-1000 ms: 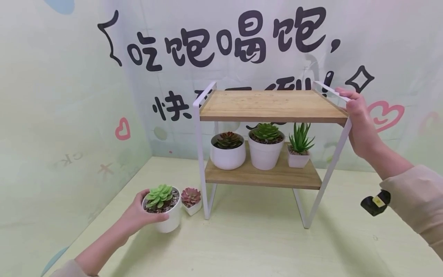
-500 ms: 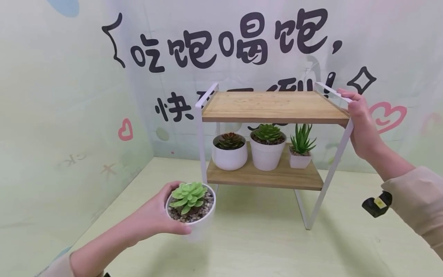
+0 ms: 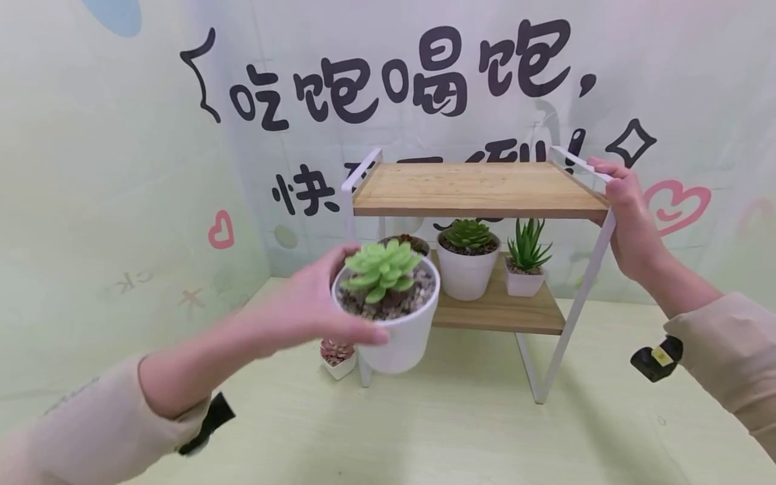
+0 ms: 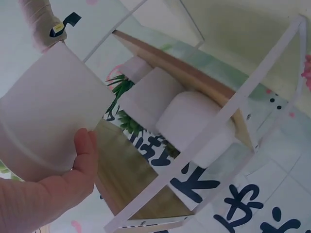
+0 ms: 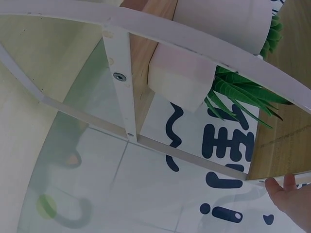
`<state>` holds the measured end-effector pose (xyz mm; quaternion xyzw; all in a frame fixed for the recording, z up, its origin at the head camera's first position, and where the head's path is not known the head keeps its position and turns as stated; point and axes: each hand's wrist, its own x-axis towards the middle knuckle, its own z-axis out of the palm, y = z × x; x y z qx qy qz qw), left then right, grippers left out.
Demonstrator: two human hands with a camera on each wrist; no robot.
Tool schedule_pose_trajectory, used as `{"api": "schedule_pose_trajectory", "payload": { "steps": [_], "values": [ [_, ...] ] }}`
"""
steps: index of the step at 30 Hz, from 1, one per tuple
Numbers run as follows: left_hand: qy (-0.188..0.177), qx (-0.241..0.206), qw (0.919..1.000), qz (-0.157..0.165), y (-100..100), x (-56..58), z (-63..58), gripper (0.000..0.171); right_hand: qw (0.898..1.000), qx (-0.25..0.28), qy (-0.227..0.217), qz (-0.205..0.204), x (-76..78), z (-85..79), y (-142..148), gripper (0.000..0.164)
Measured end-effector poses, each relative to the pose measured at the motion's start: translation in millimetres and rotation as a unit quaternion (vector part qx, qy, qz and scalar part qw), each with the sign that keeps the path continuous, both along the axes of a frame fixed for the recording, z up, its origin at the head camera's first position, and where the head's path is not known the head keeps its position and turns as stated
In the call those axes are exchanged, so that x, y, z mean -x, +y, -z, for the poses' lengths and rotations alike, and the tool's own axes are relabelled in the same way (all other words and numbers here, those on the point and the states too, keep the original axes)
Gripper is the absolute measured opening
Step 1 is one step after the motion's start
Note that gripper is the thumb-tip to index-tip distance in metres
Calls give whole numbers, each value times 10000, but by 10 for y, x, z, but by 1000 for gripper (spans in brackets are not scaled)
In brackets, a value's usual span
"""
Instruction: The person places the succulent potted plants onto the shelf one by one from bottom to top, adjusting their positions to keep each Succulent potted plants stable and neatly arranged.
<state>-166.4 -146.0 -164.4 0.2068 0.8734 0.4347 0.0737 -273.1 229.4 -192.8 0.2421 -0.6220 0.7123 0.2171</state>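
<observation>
My left hand (image 3: 318,300) holds a white round pot with a light green succulent (image 3: 384,269) around its side, thumb across the front. The pot is raised in front of the left part of a two-tier plant stand (image 3: 473,188) with wooden boards and a white metal frame. In the left wrist view, the pot's white wall (image 4: 53,107) fills the left side, with a fingertip against it. My right hand (image 3: 630,215) grips the white rail at the stand's upper right. From the right wrist view, fingertips (image 5: 290,181) show at that rail.
On the lower board stand a dark reddish succulent (image 3: 418,245), mostly hidden behind the held pot, a green succulent in a white pot (image 3: 467,276) and a spiky plant in a small square pot (image 3: 525,281). A small pink succulent (image 3: 338,364) sits on the table by the stand's left leg.
My left hand has carried the light green succulent pot rightward and up from beside the small pink succulent to in front of the stand. My right hand has stayed at the rail.
</observation>
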Motion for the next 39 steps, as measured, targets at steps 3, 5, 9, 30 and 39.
{"api": "schedule_pose_trajectory", "payload": {
  "steps": [3,5,9,30,39],
  "values": [
    [114,102,9999,-55,82,58,-228,105,10000,-12,-4,-6,-1,2,-4,40],
    [216,150,9996,-127,130,101,-367,101,10000,-32,4,0,-1,3,-7,42],
    [405,285,9985,-246,199,186,-603,92,10000,-65,5,21,-5,3,-6,46],
    [625,540,9931,-832,583,697,-1202,65,10000,23,25,15,-13,8,-24,40],
    [458,504,9900,-1235,700,910,-1204,65,9999,-76,29,94,-25,-4,-20,40]
  ]
}}
